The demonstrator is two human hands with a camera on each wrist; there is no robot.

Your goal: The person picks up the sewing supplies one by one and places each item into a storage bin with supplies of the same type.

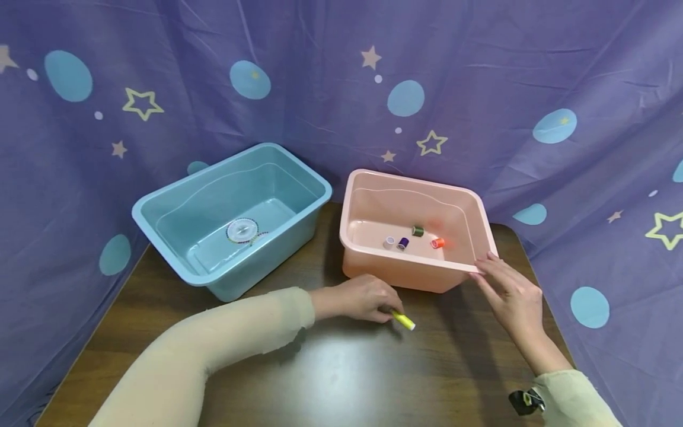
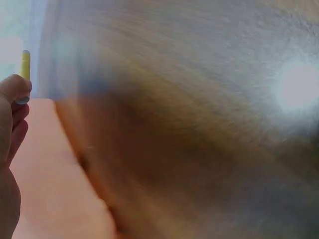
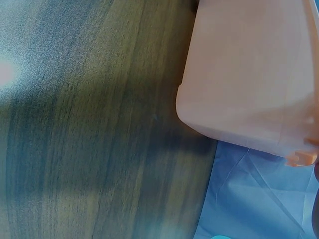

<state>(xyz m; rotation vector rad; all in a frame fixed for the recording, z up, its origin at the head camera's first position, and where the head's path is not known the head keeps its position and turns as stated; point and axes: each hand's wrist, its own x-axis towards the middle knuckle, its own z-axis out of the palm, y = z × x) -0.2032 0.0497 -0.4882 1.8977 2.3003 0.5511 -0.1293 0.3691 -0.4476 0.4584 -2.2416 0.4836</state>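
Observation:
In the head view my left hand [image 1: 368, 298] pinches a slim yellow cylinder with a white end [image 1: 404, 321], low over the table before the pink tub. The left wrist view shows the same yellow cylinder [image 2: 25, 64] between thumb and fingers. My right hand [image 1: 512, 293] holds the front right corner of the pink tub [image 1: 405, 258] by its rim. Inside that tub lie a white thread spool [image 1: 389, 242], a purple one [image 1: 402, 244], a green one [image 1: 418, 231] and an orange one [image 1: 438, 243].
On the left stands a blue tub [image 1: 261, 261], angled on the wooden table [image 1: 341, 373]. A white disc ringed with coloured pin heads [image 1: 242, 230] lies inside it. A purple curtain [image 1: 331, 77] with stars hangs behind and at both sides.

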